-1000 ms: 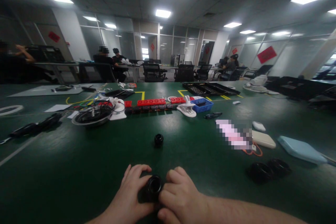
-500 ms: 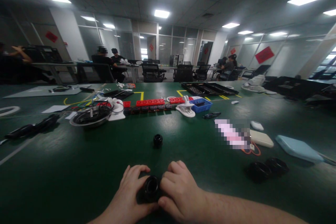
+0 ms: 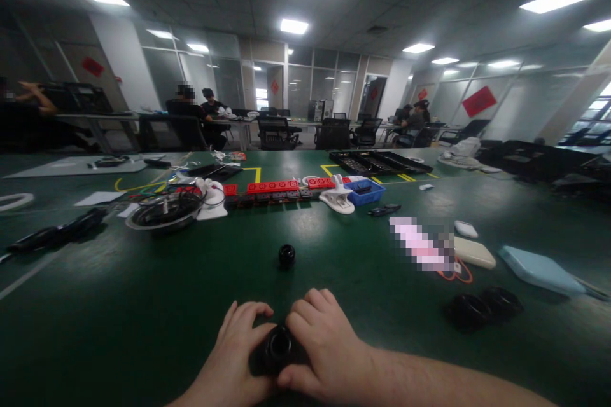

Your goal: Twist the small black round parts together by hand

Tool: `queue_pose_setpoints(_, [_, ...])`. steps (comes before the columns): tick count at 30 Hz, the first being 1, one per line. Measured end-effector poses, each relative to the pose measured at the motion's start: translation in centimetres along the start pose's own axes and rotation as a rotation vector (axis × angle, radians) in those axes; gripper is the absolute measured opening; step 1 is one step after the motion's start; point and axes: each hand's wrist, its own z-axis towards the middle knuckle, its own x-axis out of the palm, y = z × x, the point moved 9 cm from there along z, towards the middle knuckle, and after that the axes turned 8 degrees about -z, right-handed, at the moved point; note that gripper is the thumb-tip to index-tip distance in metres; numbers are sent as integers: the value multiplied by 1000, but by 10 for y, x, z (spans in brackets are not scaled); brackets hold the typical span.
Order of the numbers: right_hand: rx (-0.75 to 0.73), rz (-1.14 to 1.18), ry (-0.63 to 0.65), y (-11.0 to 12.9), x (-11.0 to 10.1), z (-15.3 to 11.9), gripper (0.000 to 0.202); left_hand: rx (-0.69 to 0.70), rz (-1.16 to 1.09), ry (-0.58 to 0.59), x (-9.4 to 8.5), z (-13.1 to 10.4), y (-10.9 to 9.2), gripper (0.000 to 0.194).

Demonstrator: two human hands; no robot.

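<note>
Low in the head view, my left hand (image 3: 238,343) curls round the left side of a glossy black hollow cylinder (image 3: 278,344) with a round opening facing up. My right hand (image 3: 324,346) grips the same piece from the right, its fingers bent over the far side and its thumb on the near side. Both palms hide much of the body of the cylinder. Just beyond my fingertips a small round black part (image 3: 287,255) with an opening on top stands on the green table (image 3: 191,292), touched by neither hand.
Two black rings (image 3: 468,311) lie on the right, near a light blue case (image 3: 541,269) and a cream-coloured box (image 3: 474,252). Farther back are red bins (image 3: 273,186), a blue tray (image 3: 366,193), a white clip (image 3: 338,197) and a metal dish with cables (image 3: 165,211).
My right hand has shifted slightly left and its fingers have opened out from a tighter curl around the black cylinder. My left hand has barely moved.
</note>
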Motion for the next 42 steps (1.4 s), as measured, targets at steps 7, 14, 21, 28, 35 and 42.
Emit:
queue_pose_setpoints(7, [9,-17,13,2,4,1,82,-8,-1,-5,-2,-1,-1,36])
queue_pose_setpoints(14, [6,-24,87,5,15,3,70,7,-8,34,3,1,0,30])
queue_pose_setpoints(21, [88,7,211,2,21,2,41,55,18,14,7,-1,0,45])
queue_pose_setpoints(28, [69,37,208,5,24,1,40,56,25,15,8,0,-4,42])
queue_pose_setpoints(35, [-38,25,160,13,20,3,33,63,15,20,7,0,-2,41])
queue_pose_setpoints(42, [-211,-1,120,26,21,1,33,40,-32,48,7,2,-3,42])
